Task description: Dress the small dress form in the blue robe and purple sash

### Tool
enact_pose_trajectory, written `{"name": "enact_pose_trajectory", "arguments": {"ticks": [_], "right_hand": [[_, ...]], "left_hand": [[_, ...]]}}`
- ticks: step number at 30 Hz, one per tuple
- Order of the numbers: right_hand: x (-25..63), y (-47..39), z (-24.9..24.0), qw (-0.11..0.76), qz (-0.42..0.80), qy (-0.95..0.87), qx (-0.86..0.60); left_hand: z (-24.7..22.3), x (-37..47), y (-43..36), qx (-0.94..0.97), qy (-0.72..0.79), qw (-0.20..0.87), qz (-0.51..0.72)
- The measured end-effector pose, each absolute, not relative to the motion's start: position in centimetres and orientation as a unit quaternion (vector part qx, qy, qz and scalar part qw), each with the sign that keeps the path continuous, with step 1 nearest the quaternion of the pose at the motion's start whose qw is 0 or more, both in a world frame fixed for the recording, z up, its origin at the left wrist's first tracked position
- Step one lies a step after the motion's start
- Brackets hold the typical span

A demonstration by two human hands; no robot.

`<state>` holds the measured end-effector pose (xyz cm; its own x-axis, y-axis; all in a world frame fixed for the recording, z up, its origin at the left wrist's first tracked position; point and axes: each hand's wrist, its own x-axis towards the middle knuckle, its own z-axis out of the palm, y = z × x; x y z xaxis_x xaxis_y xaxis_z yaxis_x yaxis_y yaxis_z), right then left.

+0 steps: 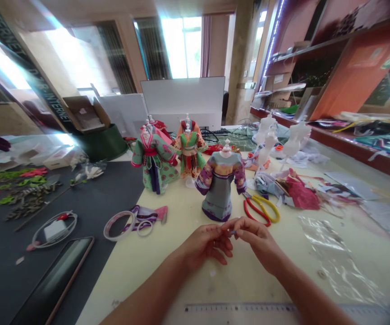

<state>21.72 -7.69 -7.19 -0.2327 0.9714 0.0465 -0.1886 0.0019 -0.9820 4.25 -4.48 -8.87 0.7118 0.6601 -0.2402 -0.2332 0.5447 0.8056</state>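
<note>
My left hand and my right hand meet fingertip to fingertip over the pale tabletop. Between the right thumb and forefinger shows a tiny grey-purple bit, too small to name. The left thumb and forefinger are pinched beside it, the other left fingers loosely curled; what they hold, if anything, is hidden. Just beyond my hands stands a small dress form in a grey-blue robe with purple patterned sleeves. Scissors with red and yellow handles lie to its right.
More dressed forms, one in a green robe, stand behind. White bare forms and fabric scraps are at right. Tape rolls, a phone and a cable lie left. A ruler lies nearest me, plastic bags at right.
</note>
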Motion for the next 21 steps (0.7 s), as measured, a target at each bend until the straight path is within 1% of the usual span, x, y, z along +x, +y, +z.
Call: {"name": "enact_pose_trajectory", "arguments": {"ticks": [7, 15, 21], "right_hand": [[21.77, -7.68, -7.36, 0.505, 0.591, -0.513, -0.364], [21.66, -7.75, -7.61, 0.515, 0.58, -0.506, -0.378], [21.6, -7.91, -7.64, 0.516, 0.578, -0.504, -0.382]], "left_hand": [[-8.74, 4.27, -4.37, 0.384, 0.262, 0.844, 0.266], [-8.76, 4.38, -4.81, 0.36, 0.217, 0.87, 0.26], [-8.94, 4.49, -5.18, 0.372, 0.24, 0.852, 0.278]]}}
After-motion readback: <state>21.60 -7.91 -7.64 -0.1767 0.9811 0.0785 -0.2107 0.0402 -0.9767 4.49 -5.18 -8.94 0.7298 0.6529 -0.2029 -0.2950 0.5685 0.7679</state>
